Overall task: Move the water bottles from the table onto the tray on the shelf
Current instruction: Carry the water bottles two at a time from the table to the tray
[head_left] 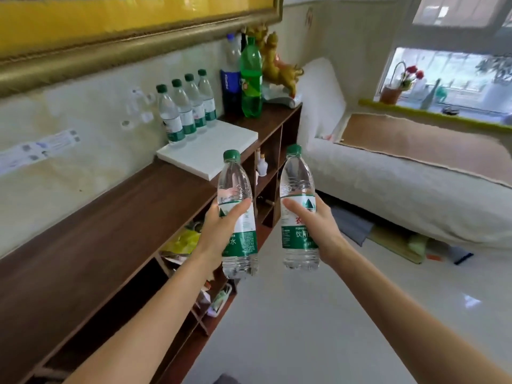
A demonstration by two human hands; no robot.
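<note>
**Bottles in both hands, tray ahead on the shelf**

Hands come first, nearest the camera. The left hand (pixel 221 231) is wrapped round the labelled middle of a clear bottle (pixel 238 217), thumb across the front; the right hand (pixel 314 223) grips a second bottle (pixel 299 209) the same way, at the green label. Both bottles are upright, capped, and held in the air beside the front edge of the shelf (pixel 110 231), close together but not touching.

They look full, so each should feel fairly weighty for one hand. The thin plastic wall will likely give a little under a squeeze, and it is smooth, so the label band is a sensible hold: the paper offers more grip than the bare ribbed base or the tapering shoulder. Set down flat, a full bottle should stand steadily.

Farther along the shelf top lies the white tray (pixel 216 146). Four matching bottles (pixel 185 112) already stand in a row along its wall side, leaving the near part of its surface bare.
</note>
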